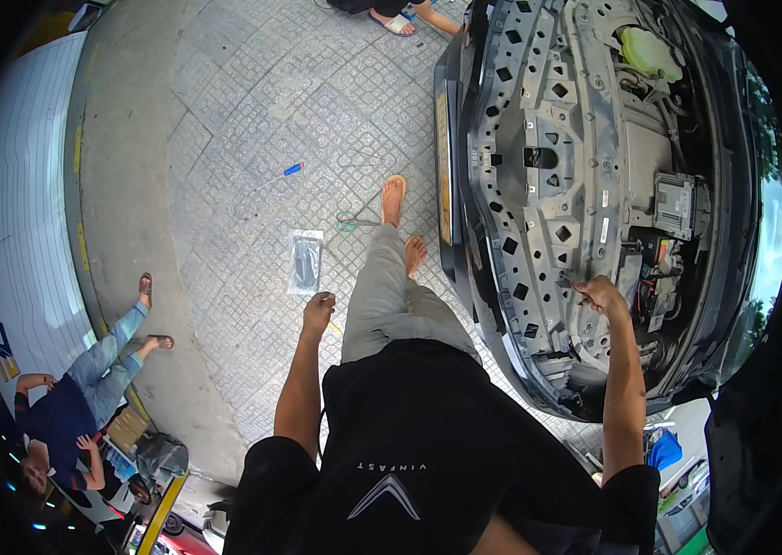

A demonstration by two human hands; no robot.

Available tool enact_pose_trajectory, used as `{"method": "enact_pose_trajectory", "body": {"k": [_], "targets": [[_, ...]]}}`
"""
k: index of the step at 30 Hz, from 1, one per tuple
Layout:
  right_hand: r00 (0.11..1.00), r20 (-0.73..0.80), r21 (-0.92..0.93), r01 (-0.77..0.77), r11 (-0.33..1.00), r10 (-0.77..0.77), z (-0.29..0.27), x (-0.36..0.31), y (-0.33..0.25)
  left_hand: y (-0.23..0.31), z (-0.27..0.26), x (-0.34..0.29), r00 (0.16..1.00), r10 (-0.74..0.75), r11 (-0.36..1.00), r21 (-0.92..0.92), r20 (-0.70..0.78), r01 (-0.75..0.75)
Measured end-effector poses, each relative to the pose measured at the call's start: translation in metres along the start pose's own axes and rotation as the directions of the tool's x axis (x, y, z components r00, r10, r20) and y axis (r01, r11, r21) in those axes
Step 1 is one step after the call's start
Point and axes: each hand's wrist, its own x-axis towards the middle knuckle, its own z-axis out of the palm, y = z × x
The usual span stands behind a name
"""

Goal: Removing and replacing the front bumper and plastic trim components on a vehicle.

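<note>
**Right hand (602,294) over the perforated panel (544,199), left hand (319,313) well apart**

Perforated panel along the front of the engine bay (648,148), long axis running forward, most of its length ahead of the right fingertips. Right hand clearly nearer; contact impossible to tell. Right fingers curled, index toward the metal; cannot tell whether clamped on anything. Left fingers bunched, contents hidden. Farther out, on the paving (224,203): clear packet (306,263), blue-handled screwdriver (294,169).

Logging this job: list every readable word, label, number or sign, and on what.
Wording withheld; locations only.
White ribbed wall: large readable lettering, emblem.
Black shirt: pale upside-down lettering, chevron emblem.
White labels on grey panel: too small to read.
Yellow plate: too oblique to read.
</note>
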Motion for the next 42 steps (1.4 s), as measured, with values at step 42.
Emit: {"method": "enact_pose_trajectory", "body": {"k": [42], "targets": [[0.768,-0.176,-0.32,0.547,0.774,-0.615,0.796,0.009,-0.096,-0.573,-0.114,-0.38,0.801,-0.591,0.726,-0.497,-0.098,0.475]]}}
